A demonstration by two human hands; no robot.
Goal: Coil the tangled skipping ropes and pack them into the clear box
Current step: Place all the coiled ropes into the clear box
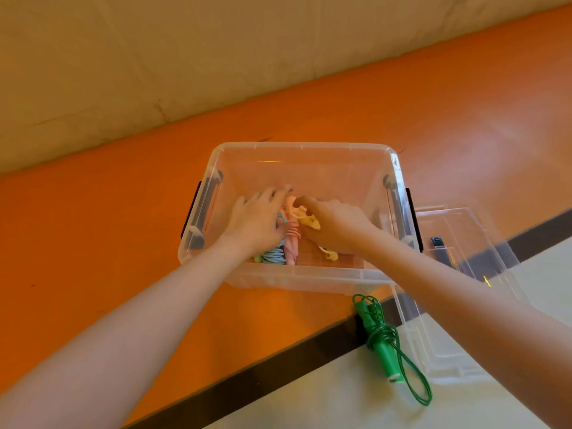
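Note:
A clear box [305, 147] with dark side latches stands on the orange floor. Both my hands reach inside it. My left hand [257, 219] lies palm down with spread fingers over a blue coiled rope [274, 254] and a pink rope bundle [291, 244]. Just to the right, my right hand [335, 222] pinches a yellow rope [306, 218]; another bit of yellow rope [330, 254] lies on the box bottom. Outside the box, a green skipping rope [383, 342] with green handles lies loosely wound in front of its right corner.
The box's clear lid [458, 292] lies flat to the right of the box, partly under my right forearm. A dark stripe [278, 363] divides the orange floor from a pale area in front. A beige wall rises behind.

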